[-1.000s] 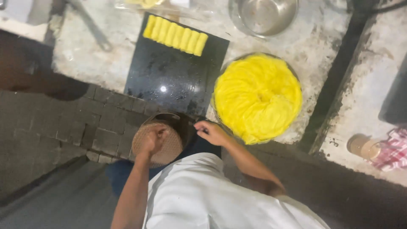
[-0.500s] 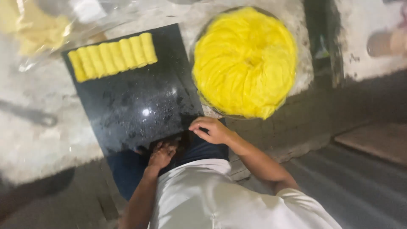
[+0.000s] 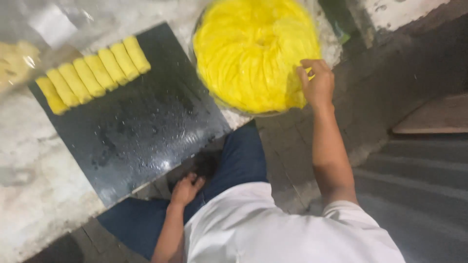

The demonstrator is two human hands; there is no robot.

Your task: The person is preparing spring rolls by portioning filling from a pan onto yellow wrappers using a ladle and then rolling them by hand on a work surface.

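A round stack of thin yellow sheets (image 3: 253, 51) lies at the top middle. My right hand (image 3: 317, 83) reaches to its right rim, fingers curled on the edge of the sheets. A black wet slab (image 3: 131, 122) sits to the left, with a row of several yellow rolls (image 3: 92, 73) along its far side. My left hand (image 3: 186, 189) rests low on my blue trouser leg (image 3: 239, 156) just below the slab's near edge, fingers loosely spread and holding nothing.
A clear plastic bag (image 3: 29, 48) with pale yellow contents lies at the top left. The slab sits on a pale stone surface (image 3: 34, 195). Dark brick edging (image 3: 380, 83) and grey steps (image 3: 419, 175) lie to the right.
My right hand has moved from my lap up to the right rim of the yellow stack. My left hand has stayed near my lap. The view has swung closer and to the left.
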